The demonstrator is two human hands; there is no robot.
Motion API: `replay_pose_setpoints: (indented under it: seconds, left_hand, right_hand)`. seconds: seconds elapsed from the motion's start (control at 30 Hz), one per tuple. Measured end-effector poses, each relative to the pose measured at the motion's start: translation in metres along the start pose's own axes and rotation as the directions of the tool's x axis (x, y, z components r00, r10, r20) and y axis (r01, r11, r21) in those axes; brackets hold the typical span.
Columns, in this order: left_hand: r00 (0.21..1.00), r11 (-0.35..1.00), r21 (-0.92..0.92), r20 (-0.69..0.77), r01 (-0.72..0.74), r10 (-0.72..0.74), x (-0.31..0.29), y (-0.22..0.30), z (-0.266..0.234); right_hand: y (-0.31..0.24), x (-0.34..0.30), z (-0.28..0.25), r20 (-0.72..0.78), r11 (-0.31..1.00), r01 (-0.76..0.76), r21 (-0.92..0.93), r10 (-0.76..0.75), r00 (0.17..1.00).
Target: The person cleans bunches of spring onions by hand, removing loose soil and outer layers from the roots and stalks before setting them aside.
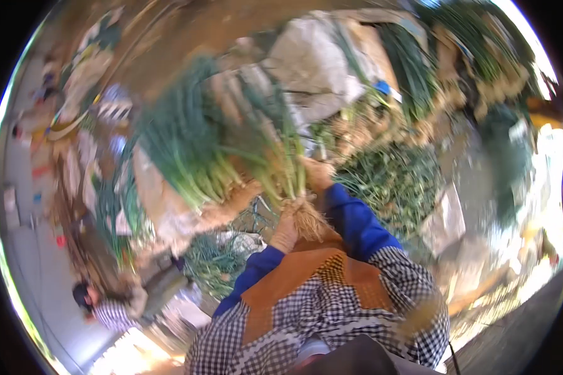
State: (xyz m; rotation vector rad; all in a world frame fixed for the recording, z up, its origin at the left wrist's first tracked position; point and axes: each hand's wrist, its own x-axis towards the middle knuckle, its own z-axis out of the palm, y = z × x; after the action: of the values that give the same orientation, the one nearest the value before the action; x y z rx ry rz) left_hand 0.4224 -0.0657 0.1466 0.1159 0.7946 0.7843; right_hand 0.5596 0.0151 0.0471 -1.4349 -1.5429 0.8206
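A bunch of green onions [286, 165] is held upright in front of my body, its pale stringy roots [311, 222] toward me and its green leaves pointing away. My left hand [285, 230] is closed at the root end. Higher up, my right hand [318, 174] grips the right side of the white stalks; its fingers are partly hidden behind them. Just left of the bunch lies a large heap of green onions [184, 140], white ends toward me, on a pale sack. The leaves are smeared by motion.
Loose green trimmings [391, 184] cover the ground at my right, with another trimmings pile [216, 262] at my left. A whitish sack [309, 59] and more onion bundles [406, 69] lie beyond. A person in a striped top [114, 306] sits at the lower left.
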Motion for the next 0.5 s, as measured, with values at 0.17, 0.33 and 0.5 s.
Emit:
replay_pose_setpoints:
  seconds: [0.17,0.33,0.5]
  left_hand:
    - [0.989,0.999,-0.017,-0.14,0.043,-0.045,-0.017,-0.007,-0.03]
    - [0.977,0.985,-0.064,-0.133,0.162,-0.169,-0.014,-0.012,-0.03]
    - [0.961,0.988,0.086,-0.26,0.125,-0.099,-0.012,-0.009,0.001]
  right_hand:
    - [-0.104,0.02,-0.012,0.178,0.823,-0.54,0.176,0.513,0.84]
    - [-0.077,0.006,-0.027,-0.007,0.944,0.11,0.31,-0.114,0.993]
    - [-0.053,0.011,-0.018,0.481,-0.024,-0.565,0.825,0.556,0.678]
